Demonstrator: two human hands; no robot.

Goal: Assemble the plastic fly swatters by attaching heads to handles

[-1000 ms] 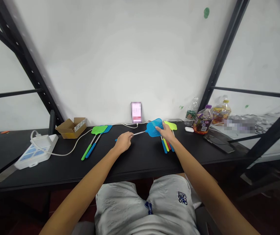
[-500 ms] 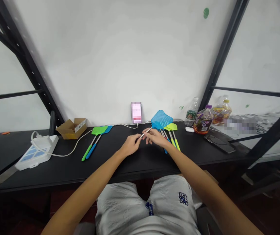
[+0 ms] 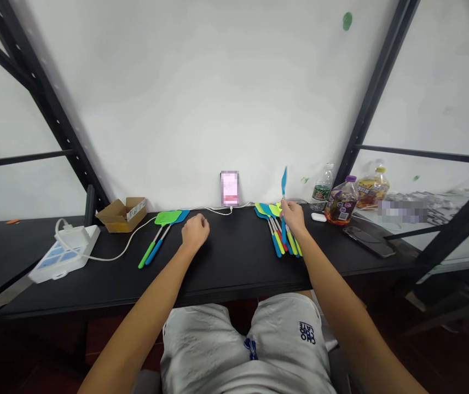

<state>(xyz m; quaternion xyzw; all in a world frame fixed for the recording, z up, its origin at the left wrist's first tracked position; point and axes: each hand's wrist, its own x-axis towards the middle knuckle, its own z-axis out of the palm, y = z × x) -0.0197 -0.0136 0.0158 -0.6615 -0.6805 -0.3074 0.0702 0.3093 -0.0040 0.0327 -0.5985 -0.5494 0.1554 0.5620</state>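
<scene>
My right hand (image 3: 294, 218) grips a blue fly swatter (image 3: 284, 183) by its thin shaft. The swatter's head is turned edge-on and points up, while its blue handle hangs below the fingers. Beneath it lies a group of fly swatters (image 3: 277, 243) with blue, yellow-green and red handles, partly covered by my right hand. My left hand (image 3: 195, 231) is curled into a loose fist above the table, with nothing seen in it. To its left, a green fly swatter (image 3: 167, 218) rests against a blue fly swatter (image 3: 154, 251).
Against the wall stands a phone (image 3: 230, 189) with a white cable. An open cardboard box (image 3: 121, 218) and a white power strip (image 3: 65, 257) sit at left on the black table (image 3: 226, 273). At right are bottles (image 3: 341, 202), a white case (image 3: 318, 217) and a dark phone (image 3: 369, 242).
My hands have parted. The right carried the blue fly swatter rightward over the group and turned its head upright and edge-on. The left let go of the shaft and moved left.
</scene>
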